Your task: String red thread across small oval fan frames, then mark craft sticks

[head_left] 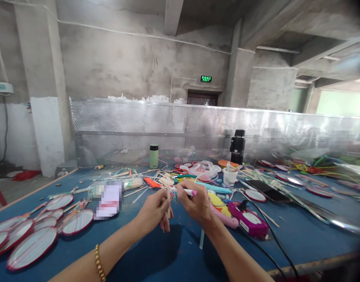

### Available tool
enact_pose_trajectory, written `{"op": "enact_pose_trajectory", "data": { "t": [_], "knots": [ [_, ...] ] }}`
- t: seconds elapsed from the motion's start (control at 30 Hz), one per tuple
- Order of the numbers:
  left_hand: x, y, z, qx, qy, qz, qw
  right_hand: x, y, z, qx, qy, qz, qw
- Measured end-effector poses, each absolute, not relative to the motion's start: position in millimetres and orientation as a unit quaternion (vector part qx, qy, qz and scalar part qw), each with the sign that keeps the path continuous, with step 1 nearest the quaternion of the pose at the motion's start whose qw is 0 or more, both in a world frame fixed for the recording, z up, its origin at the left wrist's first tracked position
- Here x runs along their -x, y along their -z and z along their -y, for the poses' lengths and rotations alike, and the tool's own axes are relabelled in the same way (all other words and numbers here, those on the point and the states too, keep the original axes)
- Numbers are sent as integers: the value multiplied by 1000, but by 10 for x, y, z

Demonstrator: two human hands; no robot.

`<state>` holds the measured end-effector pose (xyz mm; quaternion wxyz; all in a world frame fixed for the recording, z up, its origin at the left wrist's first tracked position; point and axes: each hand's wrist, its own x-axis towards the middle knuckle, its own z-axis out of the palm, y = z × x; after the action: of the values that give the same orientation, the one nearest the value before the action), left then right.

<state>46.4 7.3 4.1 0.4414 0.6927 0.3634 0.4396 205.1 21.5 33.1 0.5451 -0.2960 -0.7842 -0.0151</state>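
Above the near middle of the blue table, my left hand (153,209) is closed on a flat wooden craft stick (168,196), held upright. My right hand (199,203) grips a white marker pen (184,191) with a pink end pointing right. The pen's other end points left, at the upper part of the stick; whether it touches cannot be made out. Behind my hands lie a pile of loose wooden sticks (167,179) and an orange-red pointed piece (153,182). A purple device (252,222) and a pink-handled tool (227,217) rest right of my right hand.
Several red-rimmed round fans (33,248) lie at the left by a blurred lilac package (109,199). A green bottle (153,157), a black thermos (237,148) and a white cup (229,177) stand farther back. Black cables (278,244) cross the right. A perforated metal screen (130,129) closes the back.
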Motion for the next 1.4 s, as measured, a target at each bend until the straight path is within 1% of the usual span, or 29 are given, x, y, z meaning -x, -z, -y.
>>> {"op": "enact_pose_trajectory", "data": {
  "t": [0.3, 0.77, 0.9, 1.4],
  "knots": [
    [-474, -35, -83, -693, -439, -363, 442, -2047, -338, -204, 295, 12, 780, 551],
    [-475, -40, -62, -691, -435, -372, 442, -2055, -322, -212, 309, 19, 793, 525],
    [-478, -35, -63, -687, -435, -373, 447, -2050, -323, -208, 303, 22, 787, 537],
    [-468, -16, -76, -695, -439, -362, 439, -2043, -314, -204, 288, 3, 799, 527]
  ]
}}
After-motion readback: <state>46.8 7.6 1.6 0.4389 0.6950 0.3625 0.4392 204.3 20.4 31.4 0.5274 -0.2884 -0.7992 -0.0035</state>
